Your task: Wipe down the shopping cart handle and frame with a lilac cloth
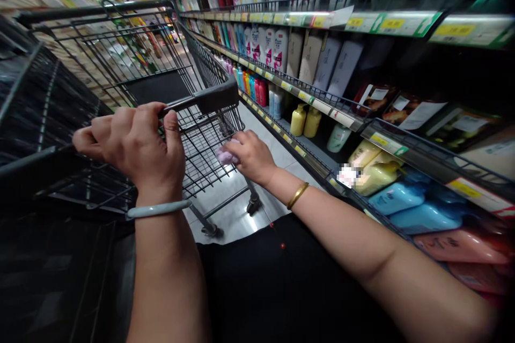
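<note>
My left hand [134, 142] is wrapped round the dark handle bar [209, 97] of a wire shopping cart [120, 59], with a pale bangle on that wrist. My right hand [250, 156] is closed round a small pinkish-purple thing [225, 156], soft-looking and too small to name, held against the cart's rear wire grille below the handle. A gold bangle sits on the right wrist. The cart basket looks bare inside.
Store shelves [341, 115] run along the right, stocked with bottles: white and pink ones high up, yellow bottles [304, 120], blue and pink refill pouches [410, 206] low down. Stacked goods line the left side. A grey tiled aisle floor [237, 209] stretches ahead.
</note>
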{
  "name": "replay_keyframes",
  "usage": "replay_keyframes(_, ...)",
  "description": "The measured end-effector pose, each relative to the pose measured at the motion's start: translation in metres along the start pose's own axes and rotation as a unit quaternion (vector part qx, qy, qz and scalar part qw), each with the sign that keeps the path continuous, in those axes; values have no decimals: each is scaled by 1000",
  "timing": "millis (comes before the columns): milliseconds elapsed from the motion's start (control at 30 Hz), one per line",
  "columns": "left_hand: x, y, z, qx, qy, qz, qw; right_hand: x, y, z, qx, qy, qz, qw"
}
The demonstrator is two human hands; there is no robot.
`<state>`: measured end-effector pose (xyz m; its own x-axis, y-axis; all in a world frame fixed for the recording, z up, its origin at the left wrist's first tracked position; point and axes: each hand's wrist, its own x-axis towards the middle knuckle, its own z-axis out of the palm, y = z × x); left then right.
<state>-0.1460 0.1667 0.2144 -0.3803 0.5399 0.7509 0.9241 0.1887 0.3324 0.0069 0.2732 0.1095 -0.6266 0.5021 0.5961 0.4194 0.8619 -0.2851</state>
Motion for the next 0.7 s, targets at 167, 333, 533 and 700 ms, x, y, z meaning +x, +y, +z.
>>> replay_keyframes(167, -1, -1, 0, 25, 9, 5, 1000, -3, -4, 5, -9, -25, -48, 999)
replay_keyframes(333, -1, -1, 4, 44, 31, 8, 999, -4, -1, 6, -20, -20, -13, 1000)
replay_keyframes(533, -1, -3, 9, 38, 67, -1, 997, -14, -27, 15, -35, -92, -76, 992)
replay_keyframes(700, 0, -4, 8, 53, 56, -2, 997, -10, -27, 14, -16, -38, -80, 996)
